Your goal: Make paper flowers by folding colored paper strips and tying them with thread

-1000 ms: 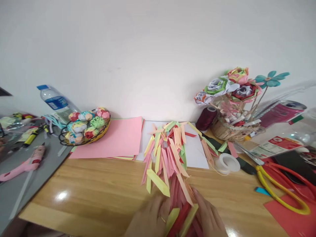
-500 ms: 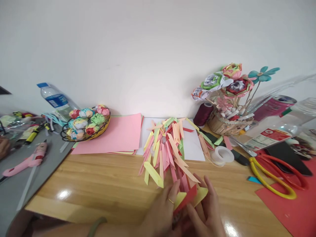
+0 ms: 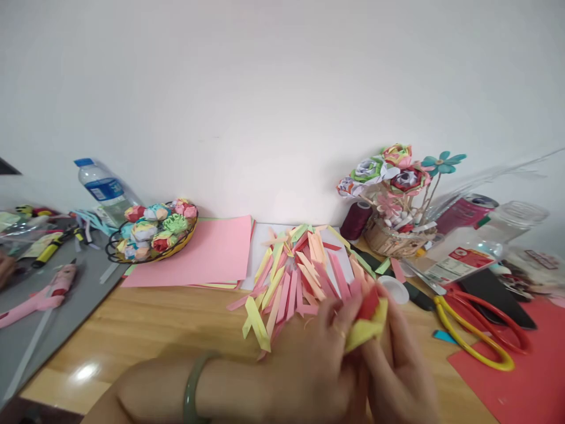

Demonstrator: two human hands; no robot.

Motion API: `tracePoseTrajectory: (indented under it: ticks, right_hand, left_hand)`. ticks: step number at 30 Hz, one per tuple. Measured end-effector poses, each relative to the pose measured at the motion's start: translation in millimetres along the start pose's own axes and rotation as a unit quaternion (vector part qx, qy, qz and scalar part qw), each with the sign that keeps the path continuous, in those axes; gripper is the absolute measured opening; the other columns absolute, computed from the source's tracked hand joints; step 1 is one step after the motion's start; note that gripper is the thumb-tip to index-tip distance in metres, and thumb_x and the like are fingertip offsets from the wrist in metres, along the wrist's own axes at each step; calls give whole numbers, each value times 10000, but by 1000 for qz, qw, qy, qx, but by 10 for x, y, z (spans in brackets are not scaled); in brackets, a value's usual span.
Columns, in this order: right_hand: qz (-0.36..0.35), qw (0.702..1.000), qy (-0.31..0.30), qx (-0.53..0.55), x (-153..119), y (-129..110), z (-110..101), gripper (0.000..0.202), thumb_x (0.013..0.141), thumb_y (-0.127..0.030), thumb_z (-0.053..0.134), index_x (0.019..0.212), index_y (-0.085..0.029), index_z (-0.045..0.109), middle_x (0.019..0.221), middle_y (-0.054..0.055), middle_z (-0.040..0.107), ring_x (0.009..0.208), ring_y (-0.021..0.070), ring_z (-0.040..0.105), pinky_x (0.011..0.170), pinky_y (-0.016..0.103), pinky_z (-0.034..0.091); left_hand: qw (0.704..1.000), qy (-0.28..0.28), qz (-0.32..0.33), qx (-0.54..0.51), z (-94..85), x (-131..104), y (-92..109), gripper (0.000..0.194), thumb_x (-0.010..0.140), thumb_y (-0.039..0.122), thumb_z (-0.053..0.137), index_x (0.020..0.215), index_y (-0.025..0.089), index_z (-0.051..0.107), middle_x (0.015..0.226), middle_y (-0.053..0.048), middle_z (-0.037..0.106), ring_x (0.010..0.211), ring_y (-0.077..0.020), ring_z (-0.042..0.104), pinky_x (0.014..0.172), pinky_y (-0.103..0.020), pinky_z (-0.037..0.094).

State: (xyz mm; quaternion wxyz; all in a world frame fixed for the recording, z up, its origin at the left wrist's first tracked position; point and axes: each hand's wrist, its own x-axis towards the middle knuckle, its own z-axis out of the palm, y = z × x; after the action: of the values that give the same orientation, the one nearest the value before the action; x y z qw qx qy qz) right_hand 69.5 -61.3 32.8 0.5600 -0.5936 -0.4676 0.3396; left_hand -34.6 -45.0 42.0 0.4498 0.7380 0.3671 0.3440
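Observation:
My left hand (image 3: pixel 320 347), with a green bangle on its wrist, closes round folded red and yellow paper strips (image 3: pixel 368 330) at the lower middle right. On the other side of them, my right hand (image 3: pixel 401 365) has its fingers wrapped against the same paper. Both hands are slightly blurred and hide the lower part of what they hold. Just beyond my fingers fans a heap of folded pink, yellow, peach and green paper strips (image 3: pixel 286 282), partly over a white sheet (image 3: pixel 258 241). A white tape roll (image 3: pixel 395 290) shows behind my right fingertips.
Pink paper sheets (image 3: pixel 220 247) and a basket (image 3: pixel 194 227) of paper flowers stand left, near a water bottle (image 3: pixel 103 191) and a pink glue gun (image 3: pixel 44 297). Right are a purple thread spool (image 3: pixel 355 221), a paper-flower pot (image 3: pixel 392 238), scissors (image 3: pixel 479 341) and red paper (image 3: pixel 529 371). Someone's hand (image 3: pixel 5 268) shows far left.
Both hands have moved up and to the right with the red and yellow strips, and the fingers are closer together round them. The view has shifted, and more of my left forearm shows.

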Motion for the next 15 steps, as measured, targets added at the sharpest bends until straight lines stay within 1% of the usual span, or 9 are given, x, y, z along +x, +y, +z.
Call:
tracePoseTrajectory:
  ticks: [2, 4, 5, 7, 9, 11, 13, 14, 15]
  right_hand:
    - [-47, 998, -42, -30, 386, -108, 92, 505, 781, -386, 491, 1258, -241, 410, 1325, 54, 434, 1214, 244, 386, 1018, 434, 284]
    - [-124, 977, -143, -97, 755, -108, 176, 468, 813, -353, 437, 1264, -233, 402, 1306, 69, 452, 1192, 234, 410, 985, 430, 330]
    - [-164, 960, -160, -160, 897, -74, 199, 463, 816, -360, 431, 1257, -221, 410, 1298, 83, 455, 1196, 239, 402, 980, 441, 329]
    - [-182, 955, -139, -189, 1038, 35, 177, 494, 788, -365, 484, 1234, -159, 432, 1319, 142, 409, 1237, 286, 325, 1002, 504, 254]
    - [-214, 945, -135, -206, 973, 162, 56, 452, 786, -341, 504, 1197, -158, 464, 1304, 144, 416, 1228, 272, 335, 1009, 477, 260]
    - [-303, 894, -167, -284, 749, 280, -131, 372, 814, -289, 478, 1176, -204, 476, 1192, 114, 509, 1134, 239, 452, 930, 418, 387]
    - [-344, 843, -232, -343, 466, 373, -310, 362, 805, -256, 491, 1166, -235, 482, 1078, 89, 566, 941, 197, 580, 752, 313, 507]
    - [-345, 821, -266, -369, 336, 407, -375, 394, 783, -253, 514, 1174, -234, 477, 1070, 87, 572, 881, 191, 604, 693, 290, 526]
    - [-352, 796, -301, -391, 229, 432, -416, 430, 741, -269, 564, 1164, -235, 489, 1047, 80, 588, 854, 199, 614, 663, 285, 535]
  left_hand:
    - [999, 48, 17, 14, -212, 251, -22, 708, 695, 77, 463, 1343, 252, 238, 1232, -95, 434, 1111, -233, 435, 949, -396, 362]
    - [998, 52, -12, 19, -466, 492, -124, 690, 668, 63, 479, 1317, 217, 301, 1219, -93, 468, 1051, -222, 482, 894, -367, 409]
    - [999, 35, -35, 16, -600, 583, -190, 679, 667, 82, 503, 1309, 200, 315, 1216, -93, 482, 1002, -215, 515, 852, -349, 435]
    - [997, 15, -55, 54, -863, 659, -313, 647, 670, 106, 531, 1285, 209, 357, 1188, -62, 527, 984, -210, 532, 847, -337, 433]
    - [987, 30, -66, 141, -1078, 579, -388, 531, 726, 189, 526, 1242, 262, 420, 1157, -26, 562, 1004, -215, 528, 889, -365, 399]
    - [975, 53, -52, 209, -1213, 371, -405, 400, 784, 227, 471, 1181, 273, 488, 1150, -25, 569, 1036, -215, 509, 919, -386, 368]
    - [965, 83, -38, 248, -1261, 99, -376, 344, 804, 260, 461, 1143, 243, 518, 1162, -57, 556, 1071, -211, 482, 926, -380, 363]
    - [966, 48, -26, 253, -1260, -41, -351, 330, 802, 262, 473, 1126, 233, 529, 1137, -67, 564, 1051, -198, 495, 909, -358, 383]
    - [966, -8, -13, 257, -1246, -174, -324, 339, 803, 262, 478, 1139, 242, 516, 1147, -68, 553, 1053, -183, 495, 903, -339, 394]
